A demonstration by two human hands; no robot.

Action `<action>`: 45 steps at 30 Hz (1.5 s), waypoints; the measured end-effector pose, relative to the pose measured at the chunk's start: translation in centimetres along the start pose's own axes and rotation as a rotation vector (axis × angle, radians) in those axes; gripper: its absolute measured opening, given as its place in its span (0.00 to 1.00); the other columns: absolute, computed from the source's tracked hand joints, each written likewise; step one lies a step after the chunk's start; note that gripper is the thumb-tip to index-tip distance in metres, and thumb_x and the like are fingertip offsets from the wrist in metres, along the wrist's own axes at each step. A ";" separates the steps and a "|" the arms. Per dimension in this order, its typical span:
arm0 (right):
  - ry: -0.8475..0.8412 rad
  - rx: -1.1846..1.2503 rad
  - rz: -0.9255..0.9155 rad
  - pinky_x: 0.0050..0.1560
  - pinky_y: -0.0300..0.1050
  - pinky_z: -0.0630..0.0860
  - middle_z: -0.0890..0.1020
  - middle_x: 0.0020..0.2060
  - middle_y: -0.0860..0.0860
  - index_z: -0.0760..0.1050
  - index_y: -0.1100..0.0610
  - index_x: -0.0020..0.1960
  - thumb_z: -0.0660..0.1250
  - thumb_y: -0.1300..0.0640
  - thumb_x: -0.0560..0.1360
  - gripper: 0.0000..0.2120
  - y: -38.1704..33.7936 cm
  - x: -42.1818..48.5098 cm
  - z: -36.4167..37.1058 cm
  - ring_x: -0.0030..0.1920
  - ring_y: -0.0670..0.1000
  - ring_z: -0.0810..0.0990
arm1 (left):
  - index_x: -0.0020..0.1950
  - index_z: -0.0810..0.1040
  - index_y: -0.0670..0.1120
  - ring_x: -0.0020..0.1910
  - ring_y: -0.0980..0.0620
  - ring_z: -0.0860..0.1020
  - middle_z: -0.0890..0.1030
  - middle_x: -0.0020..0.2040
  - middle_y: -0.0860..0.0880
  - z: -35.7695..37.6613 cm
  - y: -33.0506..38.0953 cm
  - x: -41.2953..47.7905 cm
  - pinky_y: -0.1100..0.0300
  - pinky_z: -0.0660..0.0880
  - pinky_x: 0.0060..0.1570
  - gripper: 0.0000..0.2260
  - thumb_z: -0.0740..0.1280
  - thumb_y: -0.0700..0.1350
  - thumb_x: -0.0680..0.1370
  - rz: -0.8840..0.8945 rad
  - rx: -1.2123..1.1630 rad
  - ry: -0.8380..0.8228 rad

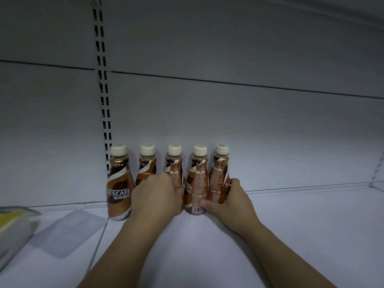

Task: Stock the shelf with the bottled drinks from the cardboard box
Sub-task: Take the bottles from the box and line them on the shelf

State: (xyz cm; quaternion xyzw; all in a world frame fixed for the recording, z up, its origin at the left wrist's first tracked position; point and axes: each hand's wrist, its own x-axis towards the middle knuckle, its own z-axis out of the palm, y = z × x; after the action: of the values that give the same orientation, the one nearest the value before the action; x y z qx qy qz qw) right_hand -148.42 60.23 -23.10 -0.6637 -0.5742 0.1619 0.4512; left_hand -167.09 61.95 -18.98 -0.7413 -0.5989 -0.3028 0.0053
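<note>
Several brown coffee bottles with cream caps stand in a row at the back of the white shelf (291, 235). The leftmost bottle (118, 183) stands free beside the slotted upright. My left hand (158, 196) wraps round the lower parts of the second bottle (146, 165) and third bottle (174, 165). My right hand (232, 202) grips the fourth bottle (197, 183) and fifth bottle (219, 179), thumb across the front of the fourth, fingers behind the fifth. All bottles stand upright on the shelf. The cardboard box is out of view.
The white back panel rises behind the row, with a slotted upright (102, 90) at its left. A blurred yellow and grey object (12, 227) lies at the far left. A clear plastic sheet (68, 231) lies flat on the neighbouring shelf section.
</note>
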 end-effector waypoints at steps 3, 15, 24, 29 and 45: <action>-0.037 -0.069 0.039 0.35 0.34 0.68 0.76 0.48 0.41 0.64 0.47 0.55 0.80 0.35 0.53 0.39 -0.3 1.0 -0.3 0.42 0.39 0.75 | 0.34 0.73 0.49 0.35 0.50 0.80 0.79 0.34 0.51 0.4 -0.3 -0.1 0.56 0.79 0.40 0.11 0.67 0.53 0.74 -0.045 0.025 -0.098; 0.025 -0.016 0.069 0.48 0.41 0.70 0.77 0.52 0.44 0.66 0.51 0.62 0.80 0.40 0.59 0.39 0.5 1.3 1.4 0.48 0.46 0.75 | 0.39 0.77 0.48 0.37 0.50 0.79 0.79 0.36 0.50 1.5 -0.7 0.3 0.55 0.78 0.41 0.10 0.68 0.54 0.74 -0.082 -0.010 -0.134; -0.078 0.090 0.060 0.59 0.51 0.77 0.80 0.58 0.44 0.65 0.50 0.66 0.82 0.40 0.53 0.47 -0.2 0.2 0.8 0.56 0.48 0.80 | 0.32 0.72 0.49 0.33 0.51 0.77 0.77 0.32 0.52 1.8 -1.3 0.3 0.59 0.72 0.34 0.13 0.66 0.52 0.75 -0.023 -0.022 -0.158; -0.032 -0.073 0.110 0.48 0.33 0.72 0.71 0.69 0.49 0.58 0.52 0.73 0.79 0.39 0.59 0.50 -0.4 -1.8 -1.3 0.62 0.47 0.75 | 0.29 0.73 0.48 0.28 0.54 0.75 0.75 0.28 0.53 1.9 0.2 -0.1 0.60 0.68 0.29 0.17 0.68 0.55 0.73 0.109 -0.106 -0.147; 0.419 -0.408 0.329 0.70 0.47 0.65 0.66 0.74 0.55 0.61 0.57 0.76 0.76 0.46 0.68 0.43 5.6 -20.8 -16.9 0.73 0.53 0.65 | 0.52 0.80 0.57 0.46 0.56 0.78 0.82 0.46 0.60 1.7 15.5 -13.0 0.56 0.75 0.47 0.14 0.64 0.61 0.73 0.912 -0.332 -0.385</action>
State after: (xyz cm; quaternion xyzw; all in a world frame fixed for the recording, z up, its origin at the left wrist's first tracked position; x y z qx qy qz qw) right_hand -138.57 34.69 -24.66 -0.8430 -0.3748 -0.0260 0.3849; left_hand -153.80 46.73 -20.79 -0.9600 -0.1491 -0.2187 -0.0912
